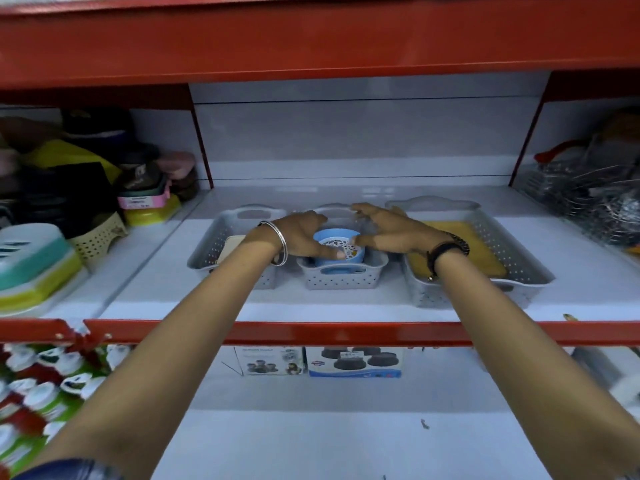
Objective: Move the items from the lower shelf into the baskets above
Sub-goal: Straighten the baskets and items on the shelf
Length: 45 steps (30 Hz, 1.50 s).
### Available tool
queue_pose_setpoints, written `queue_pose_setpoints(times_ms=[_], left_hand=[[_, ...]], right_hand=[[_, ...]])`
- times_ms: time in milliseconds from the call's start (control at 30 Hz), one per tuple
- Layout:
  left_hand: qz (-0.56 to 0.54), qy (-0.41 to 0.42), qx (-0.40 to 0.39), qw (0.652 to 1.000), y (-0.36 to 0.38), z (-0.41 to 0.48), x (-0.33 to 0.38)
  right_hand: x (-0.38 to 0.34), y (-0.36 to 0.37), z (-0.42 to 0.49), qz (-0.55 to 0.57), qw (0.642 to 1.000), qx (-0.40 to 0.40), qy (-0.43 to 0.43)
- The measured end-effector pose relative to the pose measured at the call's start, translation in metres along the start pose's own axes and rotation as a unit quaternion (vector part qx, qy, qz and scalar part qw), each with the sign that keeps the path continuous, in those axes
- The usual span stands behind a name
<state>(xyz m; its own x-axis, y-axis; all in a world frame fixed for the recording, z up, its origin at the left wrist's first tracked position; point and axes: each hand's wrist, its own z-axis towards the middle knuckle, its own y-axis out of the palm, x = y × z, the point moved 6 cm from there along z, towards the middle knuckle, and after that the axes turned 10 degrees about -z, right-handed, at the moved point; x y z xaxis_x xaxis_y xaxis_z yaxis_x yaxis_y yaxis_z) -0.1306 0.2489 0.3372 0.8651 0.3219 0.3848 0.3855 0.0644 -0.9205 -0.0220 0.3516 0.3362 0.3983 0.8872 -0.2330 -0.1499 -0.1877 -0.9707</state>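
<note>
Three grey perforated baskets stand in a row on the upper shelf. In the middle basket (341,277) sits a round blue container (346,244) with a white patterned lid. My left hand (298,237) is cupped around the container's left side, thumb resting on the lid. Just to its right, my right hand (391,230) hovers with fingers spread, its thumb tip at the container's edge. A beige item (230,245) lies in the left basket (214,244) and a flat yellow item (460,233) in the right basket (519,271). Two printed boxes (270,360) (355,362) stand at the back of the lower shelf.
A red shelf rail (346,332) crosses under my forearms, and a red beam (311,39) runs overhead. Stacked plastic boxes and dark goods (69,188) fill the bay to the left. Wire racks (595,199) fill the bay to the right. Packaged items (41,393) hang at lower left.
</note>
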Motion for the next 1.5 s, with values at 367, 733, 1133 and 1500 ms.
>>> queue_pose_setpoints(times_ms=[367,733,1133,1500], left_hand=[[0.086,-0.025,0.037,0.995,0.002,0.004,0.000],[0.006,-0.023,0.141,0.990,-0.076,-0.027,-0.062],[0.014,-0.059,-0.067,0.996,-0.039,-0.055,-0.138],[0.041,-0.031,0.038,0.998,-0.049,-0.067,-0.148]], right_hand=[[-0.025,0.004,-0.012,-0.199,0.978,0.057,0.024],[-0.072,-0.017,0.008,0.020,0.987,0.157,-0.018],[-0.147,0.056,0.071,-0.098,0.994,-0.055,-0.016],[-0.152,0.053,0.052,-0.109,0.994,0.017,0.020]])
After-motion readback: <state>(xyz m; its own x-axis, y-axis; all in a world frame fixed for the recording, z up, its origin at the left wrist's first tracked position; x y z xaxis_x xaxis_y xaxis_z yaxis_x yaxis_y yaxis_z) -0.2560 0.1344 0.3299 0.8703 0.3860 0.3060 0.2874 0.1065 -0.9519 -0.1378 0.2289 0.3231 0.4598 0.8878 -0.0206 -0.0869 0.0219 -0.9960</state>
